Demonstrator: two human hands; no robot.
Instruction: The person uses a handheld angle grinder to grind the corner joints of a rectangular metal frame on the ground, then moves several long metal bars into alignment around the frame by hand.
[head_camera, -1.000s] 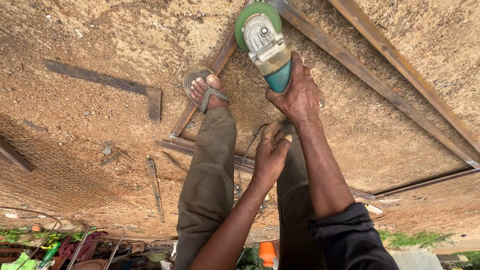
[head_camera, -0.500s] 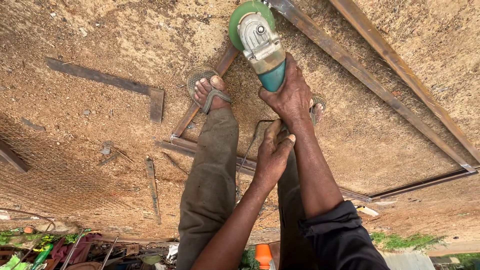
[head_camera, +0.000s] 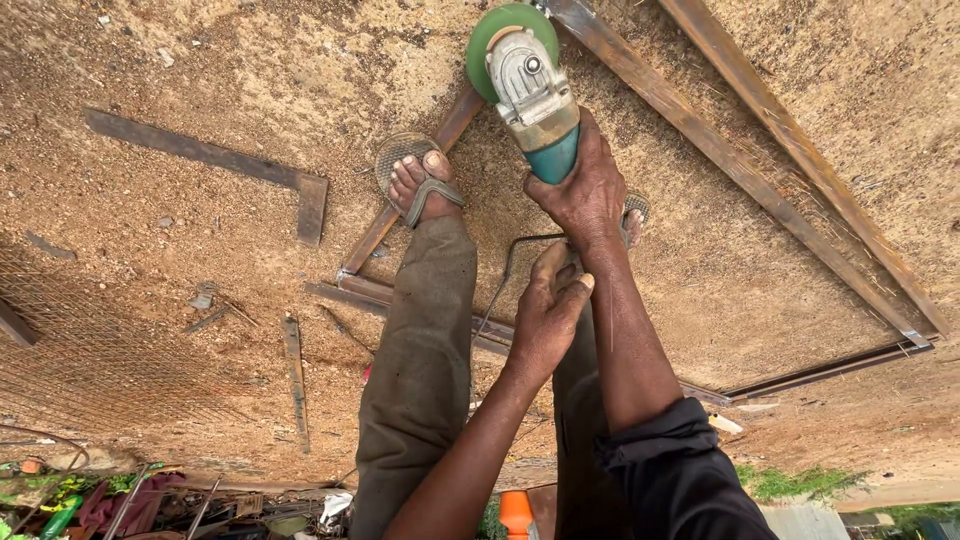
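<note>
My right hand (head_camera: 585, 190) grips the teal body of an angle grinder (head_camera: 530, 85). Its green guard and disc point away from me, over a rusty steel bar (head_camera: 650, 95) of a frame lying on the sandy ground. My left hand (head_camera: 548, 310) is curled just below my right wrist, at the grinder's tail, where the black cord (head_camera: 505, 275) comes out. My left foot, in a sandal (head_camera: 415, 180), stands on another bar (head_camera: 375, 235) of the frame. My right foot (head_camera: 632, 212) is mostly hidden behind my right hand.
An L-shaped steel piece (head_camera: 300, 185) lies to the left. Wire mesh (head_camera: 90, 370) covers the ground at lower left. The long frame bars (head_camera: 800, 150) run to the right. Scrap and rods (head_camera: 150, 495) lie at the bottom left, beside an orange object (head_camera: 515, 512).
The grinder and my right hand have shifted slightly to the left. My left hand stays by my right wrist, and my feet have not moved.
</note>
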